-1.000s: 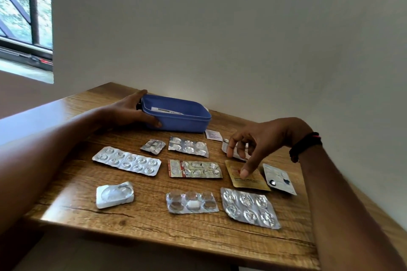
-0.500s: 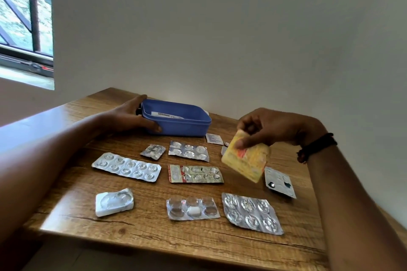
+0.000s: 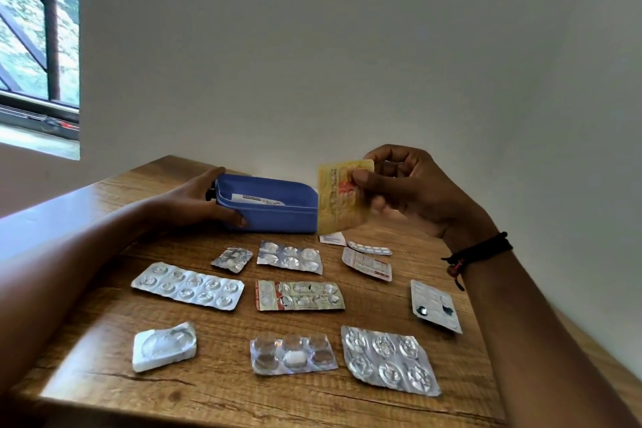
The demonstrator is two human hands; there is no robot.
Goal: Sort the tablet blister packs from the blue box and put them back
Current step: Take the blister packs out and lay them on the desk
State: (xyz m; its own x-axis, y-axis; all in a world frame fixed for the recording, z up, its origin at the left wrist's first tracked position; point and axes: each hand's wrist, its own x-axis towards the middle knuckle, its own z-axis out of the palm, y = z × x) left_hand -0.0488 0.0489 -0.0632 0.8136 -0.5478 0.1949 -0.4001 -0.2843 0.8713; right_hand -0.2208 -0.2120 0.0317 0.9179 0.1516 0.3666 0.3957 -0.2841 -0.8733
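A blue box (image 3: 278, 217) stands at the back of the wooden table (image 3: 222, 389), with a white pack lying inside it. My left hand (image 3: 194, 200) grips the box's left end. My right hand (image 3: 406, 184) holds a yellow blister pack (image 3: 335, 205) upright in the air, just right of the box. Several silver blister packs lie spread on the table, among them a long ten-tablet strip (image 3: 187, 285), a red-edged strip (image 3: 298, 295) and a large foil pack (image 3: 389, 360) near the front.
A white moulded pack (image 3: 163, 346) and a clear blister (image 3: 293, 353) lie near the front edge. A punctured pack (image 3: 434, 306) sits at the right. A white wall rises behind the table, with a window (image 3: 34, 28) at the left.
My right hand picked the yellow blister pack off the table and raised it up beside the box. My left hand stayed on the box.
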